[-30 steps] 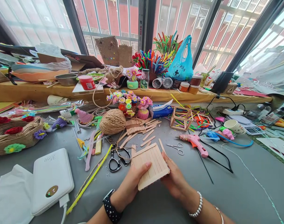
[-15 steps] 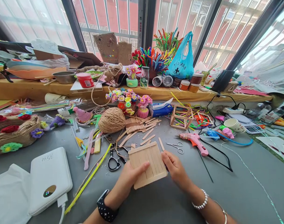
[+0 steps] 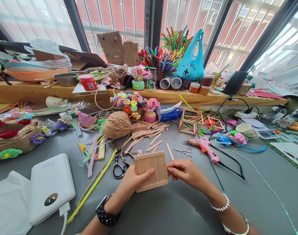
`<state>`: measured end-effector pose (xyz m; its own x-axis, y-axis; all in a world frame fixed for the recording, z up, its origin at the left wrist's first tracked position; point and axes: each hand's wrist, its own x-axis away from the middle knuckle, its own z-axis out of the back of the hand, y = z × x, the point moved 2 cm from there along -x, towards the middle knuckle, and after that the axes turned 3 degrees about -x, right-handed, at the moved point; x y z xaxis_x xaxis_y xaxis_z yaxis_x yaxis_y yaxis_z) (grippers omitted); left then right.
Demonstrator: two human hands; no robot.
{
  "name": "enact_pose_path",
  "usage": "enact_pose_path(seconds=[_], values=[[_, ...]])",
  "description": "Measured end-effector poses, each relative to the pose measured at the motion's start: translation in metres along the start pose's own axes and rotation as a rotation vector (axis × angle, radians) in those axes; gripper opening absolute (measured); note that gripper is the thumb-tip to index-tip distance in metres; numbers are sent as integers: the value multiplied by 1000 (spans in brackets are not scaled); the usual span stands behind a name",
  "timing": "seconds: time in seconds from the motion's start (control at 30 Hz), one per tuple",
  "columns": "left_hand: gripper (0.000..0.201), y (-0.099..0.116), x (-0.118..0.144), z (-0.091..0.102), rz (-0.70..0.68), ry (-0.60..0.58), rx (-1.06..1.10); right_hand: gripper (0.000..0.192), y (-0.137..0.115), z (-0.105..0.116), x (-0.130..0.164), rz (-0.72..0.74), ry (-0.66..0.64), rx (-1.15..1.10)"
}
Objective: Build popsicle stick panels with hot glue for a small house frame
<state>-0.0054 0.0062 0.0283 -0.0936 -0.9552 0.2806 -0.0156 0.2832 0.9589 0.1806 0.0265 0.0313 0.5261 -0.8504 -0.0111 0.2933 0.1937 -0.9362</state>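
My left hand (image 3: pixel 136 179) grips a square panel of wooden craft sticks (image 3: pixel 161 168), its thumb flat on the front face and its other fingers behind. The panel is tilted up towards me, with parallel sticks crossed by one stick along the top and one along the bottom. At its right edge, my right hand (image 3: pixel 184 173) has thumb and fingers pinched together. Whatever lies between those fingertips is too small or hidden to make out. A loose craft stick (image 3: pixel 170 152) lies just beyond the right hand. Black-handled scissors (image 3: pixel 119 169) rest left of the panel.
More craft sticks (image 3: pixel 156 139) lie scattered behind the panel beside a twine ball (image 3: pixel 117 125). Small scissors (image 3: pixel 185 152) and a pink glue gun (image 3: pixel 206 148) with a trailing cord are at right. A white power bank (image 3: pixel 52 186) sits at left, and a stick frame (image 3: pixel 190 120) stands farther back.
The panel has shifted slightly left and turned more upright in my left hand. My right hand's fingertips have followed its right edge leftward, and the wrist has swung out to the right.
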Motion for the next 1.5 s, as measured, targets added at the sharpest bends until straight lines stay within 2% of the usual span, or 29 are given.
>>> enact_pose_path(seconds=[0.2, 0.43, 0.73, 0.93, 1.3, 1.5], values=[[41, -2, 0, 1, 5, -53, 47, 17, -1, -4, 1, 18, 94, 33], [43, -2, 3, -3, 64, -173, 211, 10, -5, -12, 4, -27, 157, -166], [51, -5, 4, -6, 107, -314, 365, 17, 3, -19, 3, 4, 90, -443], [54, 0, 3, -6, 55, -286, 347, 25, -6, -6, 4, 22, -15, -327], [53, -6, 2, -4, 50, -246, 277, 27, -8, 1, 4, 35, -80, -144], [48, -8, 0, -2, 83, -258, 232, 22, -12, 1, 6, 40, -22, -2]])
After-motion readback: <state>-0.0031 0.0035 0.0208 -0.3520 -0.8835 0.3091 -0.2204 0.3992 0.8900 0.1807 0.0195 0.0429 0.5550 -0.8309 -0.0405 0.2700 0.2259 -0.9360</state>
